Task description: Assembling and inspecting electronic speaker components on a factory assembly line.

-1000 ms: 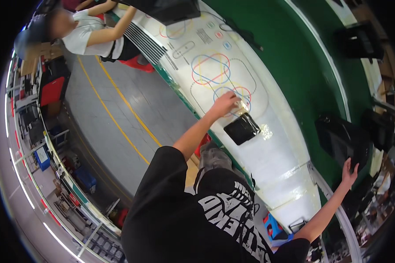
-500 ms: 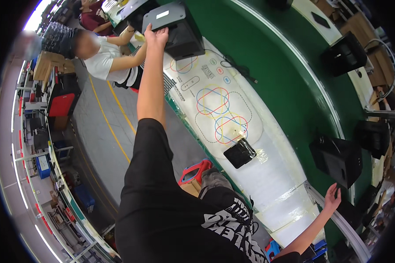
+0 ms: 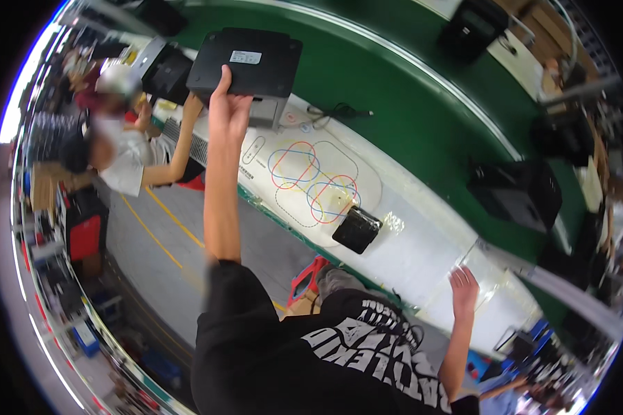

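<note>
A black box-shaped device (image 3: 273, 59) with rounded corners and a pale label is tilted up above the far left part of the white table. My left hand (image 3: 230, 104) grips its near edge, thumb over the labelled face and fingers along the side. A power cable (image 3: 336, 114) lies near the device, its plug end over the green surface. My right hand (image 3: 465, 285) holds nothing, fingers loosely extended above the white table (image 3: 429, 238). Between my hands, a small black square pad (image 3: 357, 229) lies taped on the table, next to printed coloured loops (image 3: 315, 183).
A co-worker in a white shirt (image 3: 123, 166) reaches a bare arm toward the table at left; another person (image 3: 93, 93) is behind. A large black device (image 3: 516, 190) and a metal rail (image 3: 554, 283) are on the right. A green line (image 3: 394, 97) runs behind the table.
The black device has turned so its labelled face shows more, with my left hand's thumb now over it. My right hand has moved left, from near the black device at right to above the table.
</note>
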Demonstrator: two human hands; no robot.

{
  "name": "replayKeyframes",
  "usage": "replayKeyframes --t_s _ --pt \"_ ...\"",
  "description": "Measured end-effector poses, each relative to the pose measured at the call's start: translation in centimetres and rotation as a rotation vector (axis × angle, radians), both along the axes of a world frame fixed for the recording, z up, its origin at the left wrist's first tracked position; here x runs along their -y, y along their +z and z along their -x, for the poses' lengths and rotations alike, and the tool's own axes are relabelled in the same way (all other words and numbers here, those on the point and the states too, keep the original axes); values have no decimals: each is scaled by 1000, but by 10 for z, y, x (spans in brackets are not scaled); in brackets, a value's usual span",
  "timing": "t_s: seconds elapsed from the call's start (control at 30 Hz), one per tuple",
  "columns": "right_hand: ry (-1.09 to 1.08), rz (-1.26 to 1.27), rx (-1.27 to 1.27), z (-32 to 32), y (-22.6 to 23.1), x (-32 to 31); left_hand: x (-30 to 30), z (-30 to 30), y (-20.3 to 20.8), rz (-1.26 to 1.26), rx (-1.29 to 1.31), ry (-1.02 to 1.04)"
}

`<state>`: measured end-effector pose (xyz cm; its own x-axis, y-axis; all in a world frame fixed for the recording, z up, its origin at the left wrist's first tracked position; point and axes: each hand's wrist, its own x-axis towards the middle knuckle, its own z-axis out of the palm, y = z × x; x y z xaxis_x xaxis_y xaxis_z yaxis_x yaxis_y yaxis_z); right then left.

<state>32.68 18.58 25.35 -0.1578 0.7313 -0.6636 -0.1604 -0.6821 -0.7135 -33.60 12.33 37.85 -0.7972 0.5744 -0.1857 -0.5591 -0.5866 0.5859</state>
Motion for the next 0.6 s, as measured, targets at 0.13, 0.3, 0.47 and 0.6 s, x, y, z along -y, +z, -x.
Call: replayKeyframes --t_s 0.13,0.3,0.47,0.6 --pt "224 300 -323 123 -13 16 5 -94 67 52 58 -369" --pt "-104 761 -710 164 -40 12 11 -223 127 73 165 -707" --pt "-352 21 -945 83 -37 30 3 -324 164 75 232 -1080" --pt "-652 -127 -943 -29 -21 66 -15 -395 145 155 192 -1077"
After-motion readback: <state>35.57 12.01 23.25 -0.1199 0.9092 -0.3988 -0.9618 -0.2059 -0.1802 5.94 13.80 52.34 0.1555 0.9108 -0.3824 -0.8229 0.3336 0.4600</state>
